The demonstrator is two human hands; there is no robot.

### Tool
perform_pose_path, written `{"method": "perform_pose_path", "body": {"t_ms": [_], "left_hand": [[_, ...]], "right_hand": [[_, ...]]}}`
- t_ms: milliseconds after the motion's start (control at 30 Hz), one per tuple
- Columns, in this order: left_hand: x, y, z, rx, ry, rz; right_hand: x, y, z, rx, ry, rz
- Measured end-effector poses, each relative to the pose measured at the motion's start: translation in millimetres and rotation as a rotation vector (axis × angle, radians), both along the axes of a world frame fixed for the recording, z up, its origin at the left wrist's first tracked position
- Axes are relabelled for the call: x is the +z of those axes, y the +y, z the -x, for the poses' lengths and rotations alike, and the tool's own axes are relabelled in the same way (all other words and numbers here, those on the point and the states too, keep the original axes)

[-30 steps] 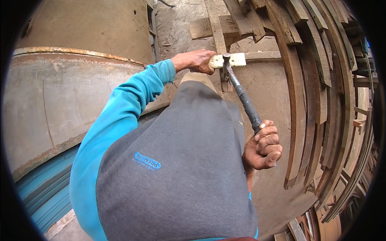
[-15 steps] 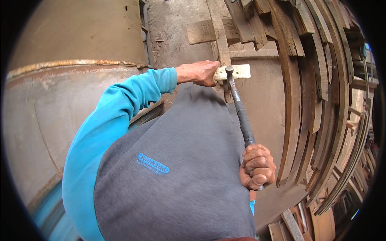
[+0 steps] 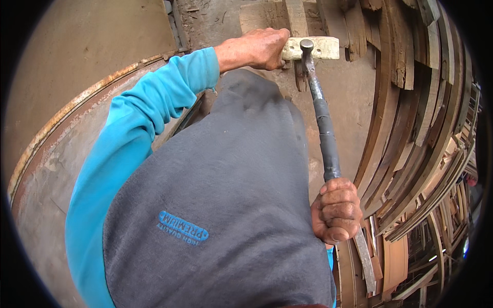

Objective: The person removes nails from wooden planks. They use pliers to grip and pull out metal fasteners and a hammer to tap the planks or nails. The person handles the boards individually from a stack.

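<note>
I see a hammer (image 3: 323, 118) slanting slightly, its handle end at four o'clock and its head at one; the long axis points just short of twelve, and the round striking face turns up toward my camera. The right hand (image 3: 337, 210) is wrapped around the handle. The left hand (image 3: 257, 50), at twelve o'clock, is closed on the nine-o'clock end of a pale block (image 3: 327, 49) lying along nine to three. I cannot tell whether hammer and block touch. At seven o'clock, a blue label (image 3: 183, 226) with upside-down lettering marks the dark shirt (image 3: 231, 154).
</note>
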State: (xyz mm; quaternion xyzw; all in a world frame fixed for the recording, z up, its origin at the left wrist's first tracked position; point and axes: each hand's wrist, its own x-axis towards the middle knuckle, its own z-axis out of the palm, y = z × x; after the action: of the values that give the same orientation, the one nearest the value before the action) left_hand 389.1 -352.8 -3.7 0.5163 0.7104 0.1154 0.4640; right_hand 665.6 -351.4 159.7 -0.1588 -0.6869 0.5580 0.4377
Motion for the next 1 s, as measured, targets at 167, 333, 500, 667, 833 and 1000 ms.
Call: {"method": "perform_pose_path", "body": {"t_ms": [167,333,500,667,833,1000], "left_hand": [[6,11,10,-0.01,0.047,0.077],[23,25,22,-0.026,0.042,0.058],[-25,15,15,-0.08,0.185,-0.273],[-11,20,54,0.009,0.051,-0.235],[-7,17,33,-0.098,0.054,-0.041],[-20,35,41,-0.027,0.123,-0.039]], "right_hand": [[-7,15,0,0.045,0.01,-0.051],[-32,7,-19,-0.003,-0.015,-0.103],[-15,27,3,0.038,0.021,-0.083],[-4,50,44,-0.006,0.315,0.074],[-27,25,23,0.008,0.183,-0.105],[-24,66,48,-0.044,0.247,0.085]]}}
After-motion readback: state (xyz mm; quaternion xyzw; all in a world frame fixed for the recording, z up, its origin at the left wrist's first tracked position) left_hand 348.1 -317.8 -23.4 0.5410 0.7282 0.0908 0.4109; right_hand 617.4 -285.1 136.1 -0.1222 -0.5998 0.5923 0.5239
